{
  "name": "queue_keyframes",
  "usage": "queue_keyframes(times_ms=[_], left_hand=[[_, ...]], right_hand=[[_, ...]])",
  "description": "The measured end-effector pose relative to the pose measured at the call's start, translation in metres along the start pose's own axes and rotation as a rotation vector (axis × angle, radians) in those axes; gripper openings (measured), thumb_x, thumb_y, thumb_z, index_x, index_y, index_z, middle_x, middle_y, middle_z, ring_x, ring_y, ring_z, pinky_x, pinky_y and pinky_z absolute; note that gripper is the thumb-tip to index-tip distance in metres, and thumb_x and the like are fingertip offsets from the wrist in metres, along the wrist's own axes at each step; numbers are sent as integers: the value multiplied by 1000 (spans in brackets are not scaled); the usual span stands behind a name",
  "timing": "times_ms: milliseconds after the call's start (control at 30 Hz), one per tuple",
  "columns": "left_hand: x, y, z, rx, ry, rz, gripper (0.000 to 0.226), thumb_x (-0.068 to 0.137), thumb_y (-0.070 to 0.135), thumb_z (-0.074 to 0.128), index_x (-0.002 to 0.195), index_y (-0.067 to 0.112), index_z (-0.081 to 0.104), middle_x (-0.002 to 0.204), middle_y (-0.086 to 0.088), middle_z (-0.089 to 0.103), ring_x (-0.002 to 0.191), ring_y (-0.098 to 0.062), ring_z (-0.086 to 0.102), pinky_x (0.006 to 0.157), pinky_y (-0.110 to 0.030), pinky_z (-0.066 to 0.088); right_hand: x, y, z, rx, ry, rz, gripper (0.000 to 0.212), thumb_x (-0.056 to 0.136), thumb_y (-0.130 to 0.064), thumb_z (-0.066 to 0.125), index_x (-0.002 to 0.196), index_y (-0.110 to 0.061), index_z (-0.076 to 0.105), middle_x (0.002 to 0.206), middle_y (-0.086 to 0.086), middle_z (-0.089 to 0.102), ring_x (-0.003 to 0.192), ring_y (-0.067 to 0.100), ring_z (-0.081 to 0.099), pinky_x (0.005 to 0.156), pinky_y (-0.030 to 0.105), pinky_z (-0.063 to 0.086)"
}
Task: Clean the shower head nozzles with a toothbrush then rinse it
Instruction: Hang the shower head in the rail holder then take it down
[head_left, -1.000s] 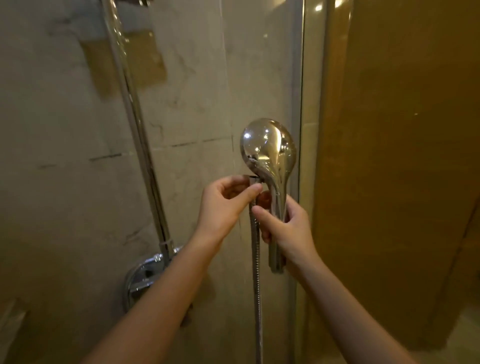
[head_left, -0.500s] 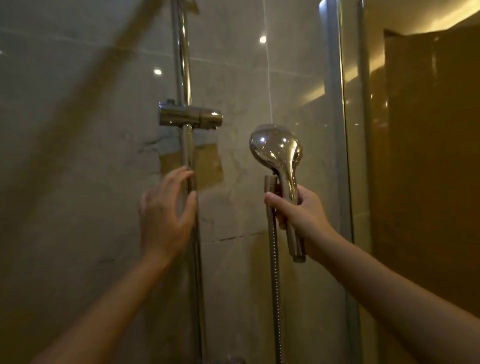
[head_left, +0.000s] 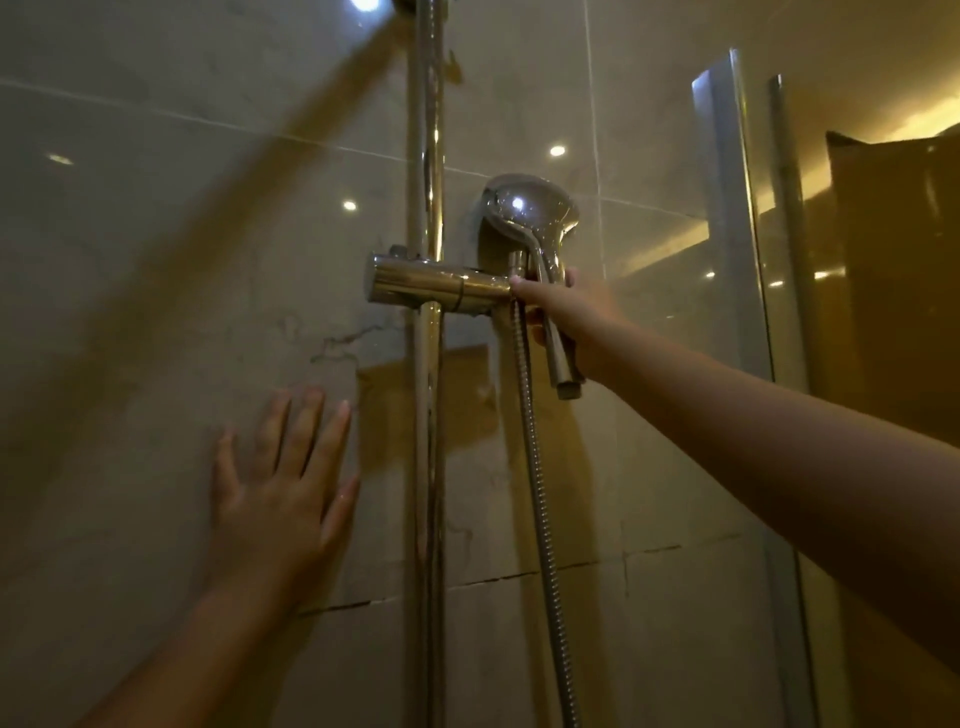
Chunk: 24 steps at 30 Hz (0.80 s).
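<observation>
The chrome shower head (head_left: 530, 213) shows its shiny back, nozzles facing the wall and hidden. My right hand (head_left: 569, 312) grips its handle right beside the chrome holder bracket (head_left: 436, 286) on the vertical slide rail (head_left: 428, 467). The ribbed metal hose (head_left: 540, 509) hangs down from the handle's top end. My left hand (head_left: 280, 499) lies flat, fingers spread, on the tiled wall to the left of the rail, holding nothing. No toothbrush is in view.
Glossy beige marble tiles (head_left: 156, 260) cover the wall. A glass shower panel with a metal edge (head_left: 727, 208) stands on the right, a brown door (head_left: 893, 286) behind it.
My right hand has raised the shower head up and left to the holder bracket. My left hand left the rail and dropped flat onto the wall. The view tilted upward.
</observation>
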<state>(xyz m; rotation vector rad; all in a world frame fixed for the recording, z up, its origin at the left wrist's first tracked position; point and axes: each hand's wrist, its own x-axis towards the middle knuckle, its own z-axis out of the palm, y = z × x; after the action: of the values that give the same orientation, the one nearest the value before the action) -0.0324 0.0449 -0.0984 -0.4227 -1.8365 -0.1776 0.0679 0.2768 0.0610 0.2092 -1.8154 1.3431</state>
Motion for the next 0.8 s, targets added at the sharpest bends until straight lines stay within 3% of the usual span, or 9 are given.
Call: queue_keyframes(times_ms=[167,300,367,467,567,700,800], left_hand=[[-1,0,1,24,-1,5,62,89,45,24,146,25,16,156,-2,15,144,-20,4,111,-54,4],[-1,-2,5,58,11,14,61,90,45,25,147,26,14,157,-2,13,145,-20,3,111,-53,2],[-1,-3,7,72,21,18,61,90,45,26,147,27,14,157,-1,13,145,-20,4,112,-52,1],[-1,-4,9,85,32,28,61,90,45,26,147,27,13,157,-2,12,145,-20,3,112,-52,1],[-1,-4,9,80,40,36,61,90,45,26,147,26,14,157,-2,12,145,-21,2,112,-54,3],[-2,-4,8,62,40,38,61,90,45,25,147,26,15,157,-3,12,145,-20,2,112,-54,4],[-2,-4,7,52,36,41,61,90,45,25,147,25,16,157,-3,13,145,-20,3,112,-54,4]], right_hand=[[9,-6,6,71,-37,46,19,84,-27,67,91,-17,53,86,2,63,76,13,63,60,22,48],[7,-17,8,186,-81,149,40,85,-28,66,118,-9,53,85,2,63,64,10,63,46,19,49],[7,-22,12,126,-101,140,43,85,-29,65,121,-8,54,91,3,64,70,11,62,52,20,48],[8,-28,19,31,-110,109,46,85,-29,65,124,-10,51,112,9,63,94,18,64,69,25,52],[7,-29,21,-26,-69,86,36,84,-27,66,114,-13,52,116,12,62,104,23,63,89,35,53],[5,-25,22,-16,-50,81,21,85,-27,65,98,-15,54,115,12,63,104,24,62,90,34,53],[4,-24,21,-25,-56,87,38,86,-29,64,117,-10,54,117,12,62,102,23,62,81,30,54]])
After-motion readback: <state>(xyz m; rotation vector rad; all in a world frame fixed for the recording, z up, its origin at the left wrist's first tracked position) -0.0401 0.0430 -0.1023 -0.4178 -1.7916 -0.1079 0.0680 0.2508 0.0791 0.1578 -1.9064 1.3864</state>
